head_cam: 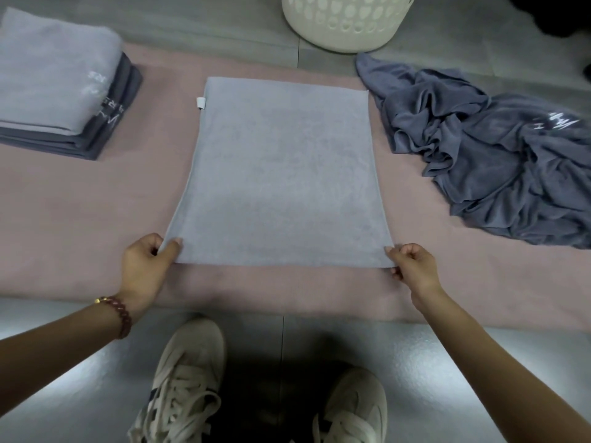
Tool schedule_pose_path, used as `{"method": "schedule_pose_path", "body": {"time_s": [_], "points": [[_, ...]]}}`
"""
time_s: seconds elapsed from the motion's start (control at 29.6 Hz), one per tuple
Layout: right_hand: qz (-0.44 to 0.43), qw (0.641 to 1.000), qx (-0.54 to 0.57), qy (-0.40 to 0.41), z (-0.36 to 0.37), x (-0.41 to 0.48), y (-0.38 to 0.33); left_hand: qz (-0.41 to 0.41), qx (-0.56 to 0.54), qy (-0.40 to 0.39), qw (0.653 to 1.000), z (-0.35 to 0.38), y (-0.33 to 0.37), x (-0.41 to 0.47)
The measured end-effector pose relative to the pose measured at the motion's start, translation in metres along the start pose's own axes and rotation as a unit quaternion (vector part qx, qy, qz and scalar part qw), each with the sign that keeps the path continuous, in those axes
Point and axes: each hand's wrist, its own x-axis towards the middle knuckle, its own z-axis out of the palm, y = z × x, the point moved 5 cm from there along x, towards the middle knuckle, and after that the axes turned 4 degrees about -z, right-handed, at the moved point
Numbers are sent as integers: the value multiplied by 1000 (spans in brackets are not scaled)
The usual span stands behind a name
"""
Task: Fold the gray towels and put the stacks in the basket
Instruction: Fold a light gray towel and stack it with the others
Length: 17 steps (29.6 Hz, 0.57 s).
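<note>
A light gray towel (281,167) lies flat on the pink mat (96,212), with a small white tag on its far left edge. My left hand (148,266) pinches its near left corner. My right hand (412,266) pinches its near right corner. At the far left stands a stack of folded gray towels (60,87), a light one on top of darker ones. A crumpled dark gray towel (499,155) lies in a heap at the right. The white perforated basket (345,24) stands on the floor beyond the mat, at top centre.
The gray tiled floor (479,353) lies in front of the mat. My two white sneakers (188,385) are at the bottom of the view, near the mat's front edge. A dark object sits at the top right corner.
</note>
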Motion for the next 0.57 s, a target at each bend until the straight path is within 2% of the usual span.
{"method": "schedule_pose_path", "body": {"time_s": [0.1,0.17,0.2,0.27,0.3,0.34,0.37,0.44,0.47,0.57], "points": [[-14,998,-54,6,4,1,6,-9,2,21,1000,-2,-8,2],[-39,984,-172,-2,5,1,3,-32,18,20,999,-2,-12,2],[-52,966,-254,-16,7,-1,-3,-49,38,12,998,0,-13,0],[-85,902,-422,-35,13,0,-16,-67,131,26,989,2,-10,-4],[-104,869,-482,-37,17,2,-24,-46,191,47,979,2,-2,-6],[-133,853,-503,-31,24,3,-36,7,241,62,969,5,11,-6],[-170,855,-490,-31,35,4,-47,84,273,53,957,11,26,-6],[-261,853,-448,-55,62,8,-64,237,320,-35,916,36,51,4],[-300,837,-451,-79,78,9,-66,283,353,-88,888,52,57,11],[-368,740,-534,-178,117,8,-49,322,444,-175,818,89,49,27]]}}
